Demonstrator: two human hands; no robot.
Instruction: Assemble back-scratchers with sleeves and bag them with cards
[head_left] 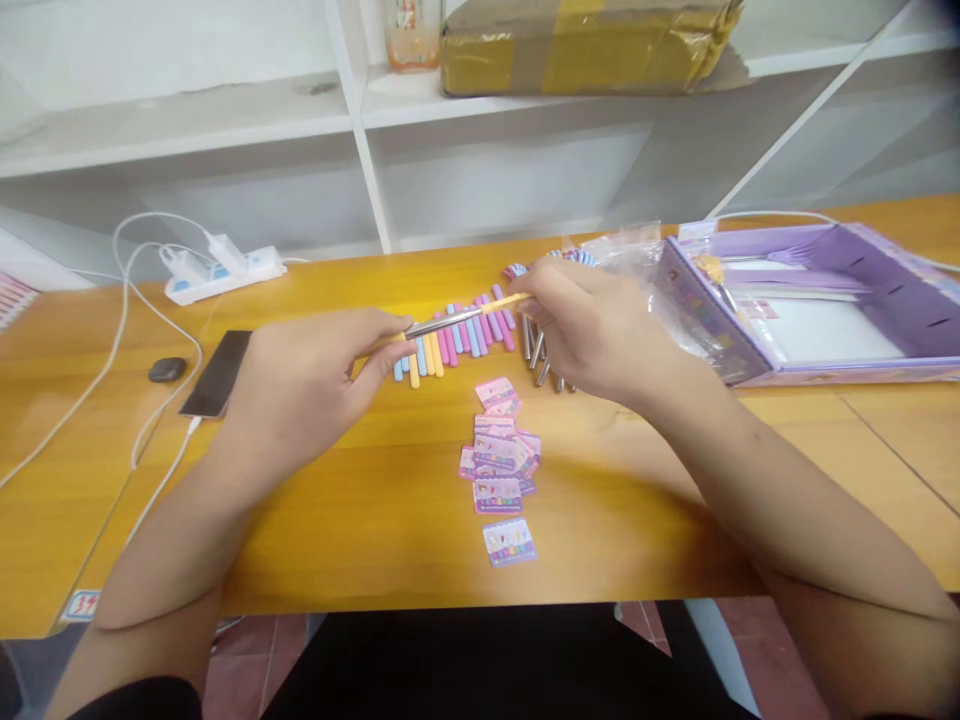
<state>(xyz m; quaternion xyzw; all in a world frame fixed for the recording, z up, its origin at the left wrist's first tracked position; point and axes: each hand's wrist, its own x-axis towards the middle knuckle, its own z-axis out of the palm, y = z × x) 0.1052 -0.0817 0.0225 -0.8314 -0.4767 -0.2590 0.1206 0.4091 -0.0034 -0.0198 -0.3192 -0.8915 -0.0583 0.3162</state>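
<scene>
A slim rod [454,319] with a silver middle and yellow ends stretches between my hands above the table. My left hand [300,385] pinches its left end between thumb and fingers. At the other end, the fingers of my right hand [596,320] are closed on the yellow tip. Below the rod lies a row of pink, blue, yellow and purple sticks [474,338]. Several silver tubes [537,352] with striped, colourful ends are partly hidden under my right hand. Nearer to me, small printed cards [499,450] are spread in an overlapping pile.
A purple open box [757,355] holding brushes stands at the right, beside clear plastic bags [634,255]. On the left are a phone [217,375] with a cable, a small black case [167,370] and a white power strip [225,280]. A taped carton [585,50] rests on the shelf.
</scene>
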